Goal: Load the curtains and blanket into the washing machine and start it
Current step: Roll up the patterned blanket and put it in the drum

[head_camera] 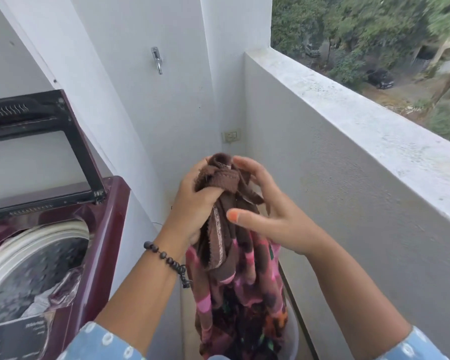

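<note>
- Blanket [234, 289] — brown and pink, bunched, hanging above what may be a tub [292, 333].
- My left hand [192, 203] clutches its top; my right hand [270, 209] rests against it, fingers loose.
- Washing machine [63, 242] stands left, lid [37, 146] raised.

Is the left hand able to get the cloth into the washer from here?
Probably yes. The left hand already grips the cloth, the washer stands just to its left, and the lid is up, so the drum is open. The right hand only touches the cloth.
</note>
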Motion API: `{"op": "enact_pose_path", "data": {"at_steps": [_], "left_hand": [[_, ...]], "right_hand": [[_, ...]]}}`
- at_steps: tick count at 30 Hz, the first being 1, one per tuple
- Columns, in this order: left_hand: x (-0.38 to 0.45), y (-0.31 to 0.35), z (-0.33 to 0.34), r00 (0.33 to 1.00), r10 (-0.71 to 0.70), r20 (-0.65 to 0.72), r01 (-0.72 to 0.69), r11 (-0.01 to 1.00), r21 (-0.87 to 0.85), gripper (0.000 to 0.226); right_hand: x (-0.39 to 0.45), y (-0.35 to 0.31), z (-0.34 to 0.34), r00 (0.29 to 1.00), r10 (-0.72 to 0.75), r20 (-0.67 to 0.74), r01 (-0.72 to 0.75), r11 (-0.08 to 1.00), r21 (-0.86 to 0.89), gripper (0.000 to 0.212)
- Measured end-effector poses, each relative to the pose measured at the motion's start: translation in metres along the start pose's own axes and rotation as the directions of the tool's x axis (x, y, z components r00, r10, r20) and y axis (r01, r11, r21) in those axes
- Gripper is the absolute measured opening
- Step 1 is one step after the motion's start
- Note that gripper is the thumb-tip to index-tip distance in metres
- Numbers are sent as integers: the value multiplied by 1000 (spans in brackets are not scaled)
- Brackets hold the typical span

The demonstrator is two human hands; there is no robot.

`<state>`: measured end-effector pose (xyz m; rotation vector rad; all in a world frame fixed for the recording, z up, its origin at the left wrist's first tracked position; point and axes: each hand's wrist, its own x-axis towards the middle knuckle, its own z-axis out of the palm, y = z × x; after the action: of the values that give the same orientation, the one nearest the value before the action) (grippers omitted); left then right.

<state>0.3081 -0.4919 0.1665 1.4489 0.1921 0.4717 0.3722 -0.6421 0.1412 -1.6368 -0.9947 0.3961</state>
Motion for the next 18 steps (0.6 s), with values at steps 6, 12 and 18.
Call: {"op": "enact_pose_path", "data": {"at_steps": [6, 12, 18], "left_hand": [[5, 17, 14, 988, -129, -87, 37, 738, -674, 22], [-7, 20, 17, 987, -102, -122, -27, 646, -763, 13], [-14, 24, -77, 986, -109, -130, 125, 985, 123, 23]], "right_hand": [[-9, 35, 53, 994, 83, 66, -93, 980, 174, 141], [3, 57, 78, 948, 170, -269, -56, 921, 385, 52], [18, 41, 42, 962, 219, -161, -203, 973, 113, 20]]}}
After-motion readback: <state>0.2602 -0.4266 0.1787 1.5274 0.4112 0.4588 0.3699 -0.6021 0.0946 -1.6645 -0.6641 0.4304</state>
